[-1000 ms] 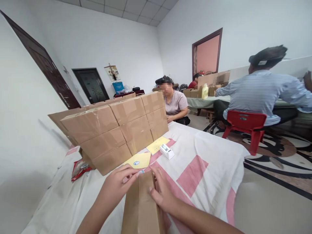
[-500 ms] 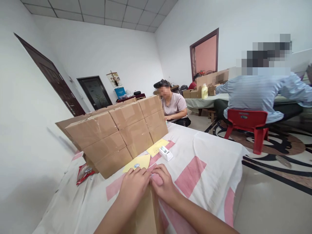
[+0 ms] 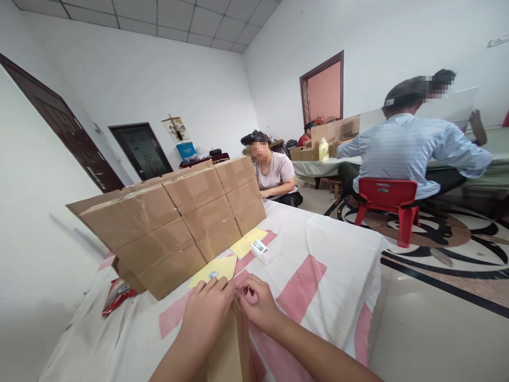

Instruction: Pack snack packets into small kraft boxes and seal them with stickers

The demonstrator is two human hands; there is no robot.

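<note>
The left hand (image 3: 210, 306) and right hand (image 3: 259, 301) have drawn together over the far end of the box (image 3: 227, 351) beneath them, centring work there; fingers curl, but whether they grip anything, I cannot tell.

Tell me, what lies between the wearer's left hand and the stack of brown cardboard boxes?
In the head view, a yellow paper sheet with a small blue drawing lies between the left hand and the stack.

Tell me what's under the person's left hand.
Under the left hand is a brown cardboard box, its near part showing beside the forearm. The hand covers part of the box's far end, and whatever its curled fingertips touch is hidden.
</note>
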